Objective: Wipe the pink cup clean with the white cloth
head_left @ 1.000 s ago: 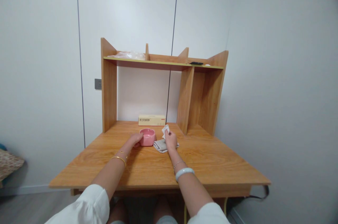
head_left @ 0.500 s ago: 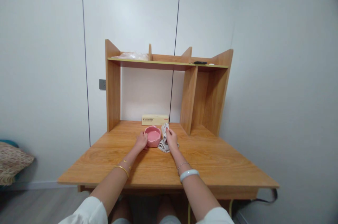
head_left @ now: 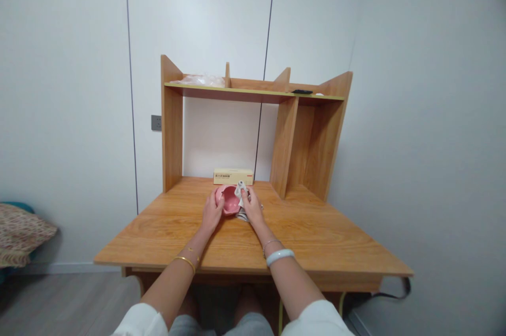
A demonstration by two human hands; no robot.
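A pink bowl (head_left: pixel 231 200) with a wavy rim is near the middle of the wooden desk, its opening tipped toward me. My left hand (head_left: pixel 213 209) grips its left side, thumb over the rim. In my right hand (head_left: pixel 252 206) is a pale grey-white cloth (head_left: pixel 240 191), pinched by the fingers. The cloth touches the bowl's right rim, and its loose folds hang down beside the bowl. The cloth and my fingers hide part of the bowl's right side.
A beige box (head_left: pixel 233 176) with printed lettering stands behind the bowl. The wooden desk (head_left: pixel 308 241) carries a shelf unit (head_left: pixel 172 135) at its back. Clear plastic (head_left: pixel 200 80) and a flat black object (head_left: pixel 302 92) lie on the upper shelf. Woven fabric (head_left: pixel 23 233) shows at far left.
The bowl has tipped toward me in my left hand. My right hand has brought the cloth left, onto the bowl's rim. The view has shifted slightly.
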